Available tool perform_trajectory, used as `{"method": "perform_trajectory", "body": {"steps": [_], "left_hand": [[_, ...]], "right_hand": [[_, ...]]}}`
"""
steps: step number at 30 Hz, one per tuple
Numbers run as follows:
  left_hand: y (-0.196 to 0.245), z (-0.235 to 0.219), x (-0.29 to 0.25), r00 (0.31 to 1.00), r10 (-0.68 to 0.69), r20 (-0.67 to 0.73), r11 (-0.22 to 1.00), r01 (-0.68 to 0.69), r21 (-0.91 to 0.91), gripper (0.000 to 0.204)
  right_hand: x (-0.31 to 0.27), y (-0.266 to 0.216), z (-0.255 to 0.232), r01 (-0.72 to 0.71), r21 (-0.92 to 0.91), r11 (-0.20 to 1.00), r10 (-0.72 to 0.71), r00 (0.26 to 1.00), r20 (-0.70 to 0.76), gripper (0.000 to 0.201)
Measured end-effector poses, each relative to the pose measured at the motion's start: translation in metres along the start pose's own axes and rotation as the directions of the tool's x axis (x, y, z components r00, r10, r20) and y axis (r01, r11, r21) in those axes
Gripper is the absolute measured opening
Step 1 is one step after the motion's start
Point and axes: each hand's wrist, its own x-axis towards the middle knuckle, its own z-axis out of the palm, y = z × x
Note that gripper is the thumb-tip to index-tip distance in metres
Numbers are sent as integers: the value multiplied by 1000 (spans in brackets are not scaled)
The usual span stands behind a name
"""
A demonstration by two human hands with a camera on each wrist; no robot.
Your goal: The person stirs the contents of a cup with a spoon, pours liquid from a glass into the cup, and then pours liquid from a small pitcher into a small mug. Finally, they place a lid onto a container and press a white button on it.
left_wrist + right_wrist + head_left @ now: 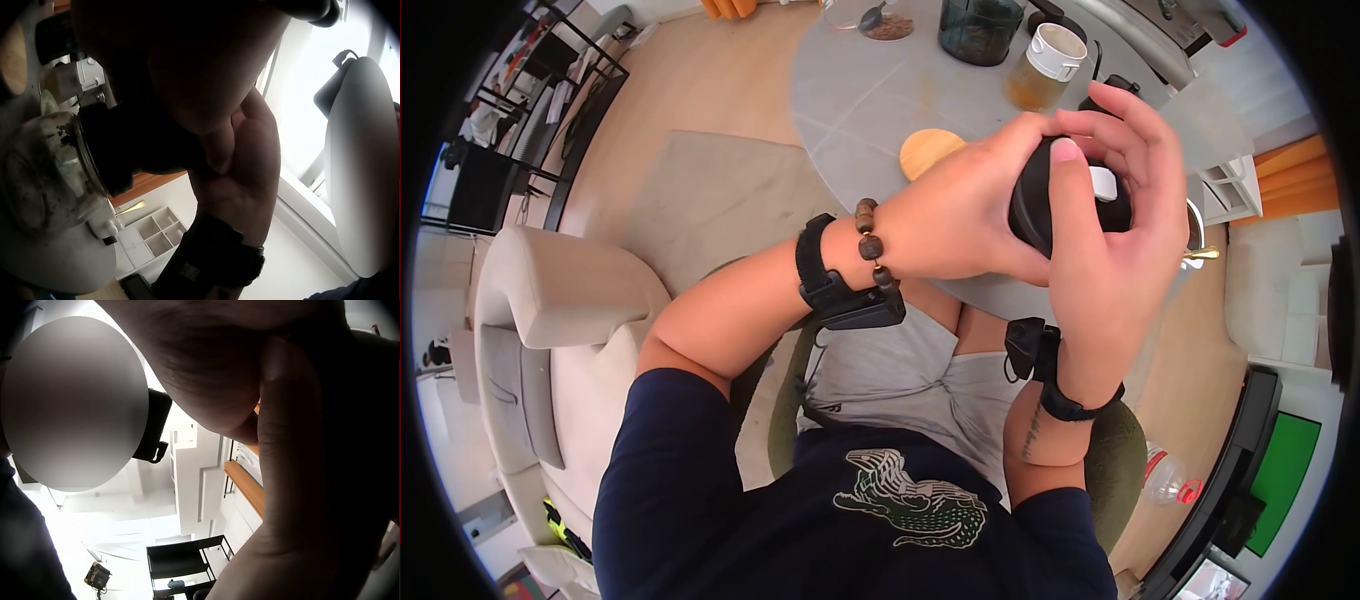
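Both hands hold a black-bodied device [1032, 195] with a white button-like piece [1103, 184] on top. My left hand [965, 205] grips its near left side, thumb low and fingers around the far side. From the right, my right hand [1122, 235] wraps it, thumb laid across the top beside the white piece and fingers curved round the far edge. In the left wrist view a clear glass jar [50, 175] with dark specks inside sits below the black body, over the table. The hands hide much of the body. The right wrist view is mostly dark hand.
On the grey round table [850, 110] lie a wooden disc [930, 153], a white-collared jar [1057, 52] with amber lower part, a dark translucent container [978, 35] and a dish of brown grounds [890, 27]. A gold handle [1200, 254] shows past the right hand.
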Motion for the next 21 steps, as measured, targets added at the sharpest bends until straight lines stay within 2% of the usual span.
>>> {"method": "perform_trajectory", "body": {"steps": [7,12,16,18,21], "left_hand": [[1,-1,0,1000,-26,8,999,26,-22,97],[0,-1,0,1000,-24,7,1000,24,0,97],[1,0,1,1000,-18,-3,1000,18,11,99],[0,0,0,1000,-11,-8,1000,11,14,99],[3,0,0,1000,-18,-6,1000,18,17,100]], "right_hand": [[-1,-1,3,-12,-2,1000,12,1000,-10,44],[-2,3,4,42,24,999,-40,997,-67,47],[-1,0,5,27,39,999,-25,998,-56,49],[-1,-7,7,-40,32,999,42,997,-65,50],[-2,-4,6,-31,16,999,32,997,-65,50]]}}
